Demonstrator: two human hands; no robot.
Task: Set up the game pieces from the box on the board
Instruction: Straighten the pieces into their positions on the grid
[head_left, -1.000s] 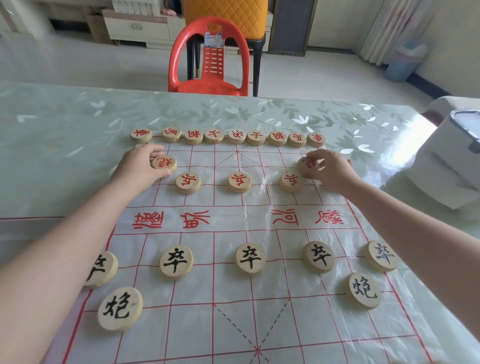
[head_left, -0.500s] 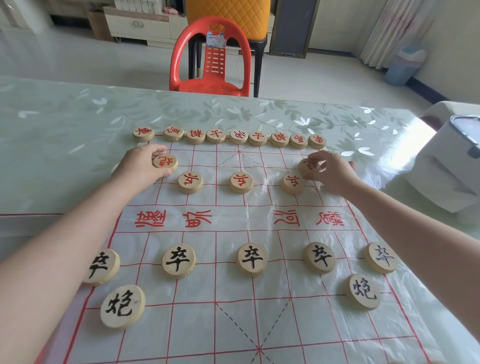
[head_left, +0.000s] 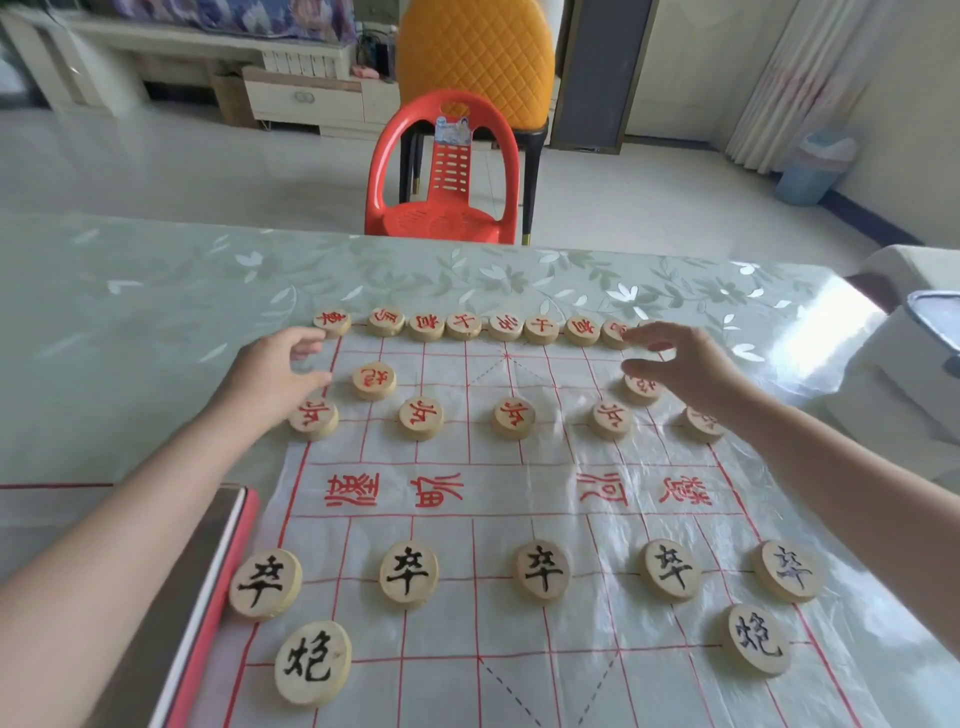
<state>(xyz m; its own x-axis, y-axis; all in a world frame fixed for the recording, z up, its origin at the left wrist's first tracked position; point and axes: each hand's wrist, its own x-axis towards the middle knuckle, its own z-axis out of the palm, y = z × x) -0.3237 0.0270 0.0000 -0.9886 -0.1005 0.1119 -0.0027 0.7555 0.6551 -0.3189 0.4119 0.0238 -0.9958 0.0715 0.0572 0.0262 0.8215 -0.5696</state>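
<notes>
Both sets of fingers are loosely curled and hold nothing: the left hand (head_left: 272, 382) is just left of a red-lettered disc (head_left: 374, 381), and the right hand (head_left: 685, 371) hovers over a second red-lettered disc (head_left: 641, 389). The board (head_left: 519, 493) lies flat on the table, its long axis running away from the person. The far row of red pieces (head_left: 504, 327) reads toward the far edge, and the black pieces (head_left: 409, 574) read toward the person.

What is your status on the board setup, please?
Left hand open beside left red cannon; right hand open above right red cannon. Both hold nothing. Box lies beside the leftmost black soldier.
</notes>
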